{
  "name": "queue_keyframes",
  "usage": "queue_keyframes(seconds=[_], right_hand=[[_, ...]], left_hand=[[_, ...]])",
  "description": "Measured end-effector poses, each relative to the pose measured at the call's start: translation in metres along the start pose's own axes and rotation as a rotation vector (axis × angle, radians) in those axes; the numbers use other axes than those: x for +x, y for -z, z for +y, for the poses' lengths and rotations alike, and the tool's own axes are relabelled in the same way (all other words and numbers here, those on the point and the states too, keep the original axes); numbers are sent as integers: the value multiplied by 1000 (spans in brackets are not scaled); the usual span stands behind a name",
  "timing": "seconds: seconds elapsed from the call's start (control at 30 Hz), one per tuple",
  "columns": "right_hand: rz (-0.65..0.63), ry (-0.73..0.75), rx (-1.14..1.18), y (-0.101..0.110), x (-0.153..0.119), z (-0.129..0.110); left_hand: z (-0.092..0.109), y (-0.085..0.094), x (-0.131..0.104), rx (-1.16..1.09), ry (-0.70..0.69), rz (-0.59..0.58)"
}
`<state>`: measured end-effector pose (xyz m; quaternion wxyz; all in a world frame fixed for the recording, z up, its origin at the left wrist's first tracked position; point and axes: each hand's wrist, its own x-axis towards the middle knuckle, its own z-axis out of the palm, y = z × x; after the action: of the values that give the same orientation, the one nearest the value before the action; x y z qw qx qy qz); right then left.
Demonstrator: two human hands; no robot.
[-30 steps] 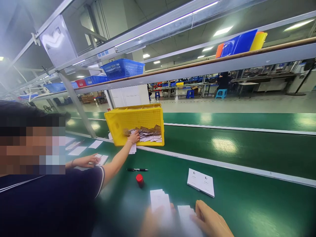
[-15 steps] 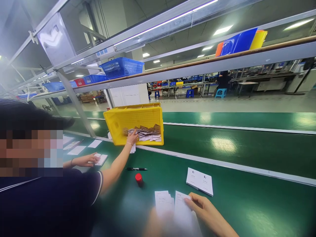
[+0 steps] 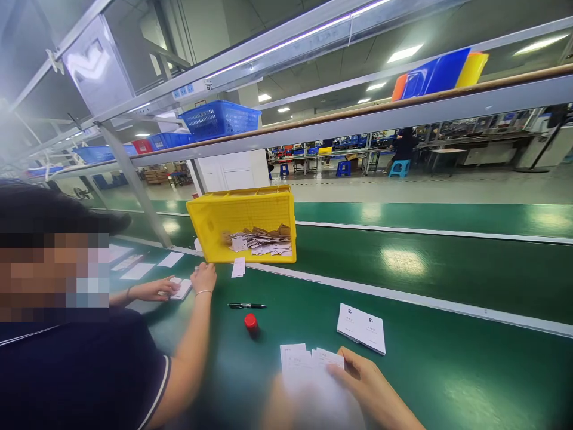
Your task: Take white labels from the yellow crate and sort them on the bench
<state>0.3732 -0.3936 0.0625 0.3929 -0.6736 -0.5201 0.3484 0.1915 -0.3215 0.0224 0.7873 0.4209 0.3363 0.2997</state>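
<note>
At the bottom centre, my right hand (image 3: 360, 376) is closed, thumb and fingers pinching white printed leaflets (image 3: 329, 361). More white leaflets (image 3: 295, 361) stand directly to their left, edges close together. My left hand (image 3: 280, 400) is blurred behind the lower part of these; it appears closed on them, its fingers not clearly visible. Beyond my right hand, two small stacks of white booklets (image 3: 362, 328) lie side by side on the green table. A red-capped cylinder (image 3: 251, 324) and a black pen (image 3: 247, 306) are farther off to the left.
A yellow crate (image 3: 242, 209) on its side holds many leaflets; a few white slips (image 3: 239, 267) lie before it. On the left, a co-worker (image 3: 76, 364) has one hand (image 3: 163, 288) on a white stack and the other (image 3: 205, 279) nearby. A shelf (image 3: 358, 116) with baskets runs above.
My right hand has brought its leaflets left against the others. The co-worker's arm has drawn back from the yellow crate toward the white stack.
</note>
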Motion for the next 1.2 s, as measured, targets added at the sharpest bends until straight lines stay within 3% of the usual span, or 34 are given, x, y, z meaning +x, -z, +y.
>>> queue_keyframes(seconds=[0.13,0.27,0.5,0.6,0.67,0.8,0.87,1.0,1.1,1.2], right_hand=[[-88,17,113,7,-5,-11],[-142,-38,150,18,-7,-4],[6,-99,-337,5,-10,44],[107,-191,-493,-3,-14,47],[138,-191,-410,-4,-14,38],[-6,21,-3,0,-9,16],[-18,71,26,3,-6,13],[10,-8,20,10,-6,26],[10,-85,-156,11,-13,46],[103,-179,-442,3,-20,61]], left_hand=[[1,-1,2,-7,5,16],[13,8,-1,24,-36,134],[24,18,-5,39,-61,187],[17,14,-4,79,-51,136],[11,10,-2,121,-36,89],[0,2,1,176,1,7],[-4,0,2,171,15,-24],[-4,1,0,14,45,4],[1,7,-3,-91,31,42],[6,9,-4,-103,14,42]])
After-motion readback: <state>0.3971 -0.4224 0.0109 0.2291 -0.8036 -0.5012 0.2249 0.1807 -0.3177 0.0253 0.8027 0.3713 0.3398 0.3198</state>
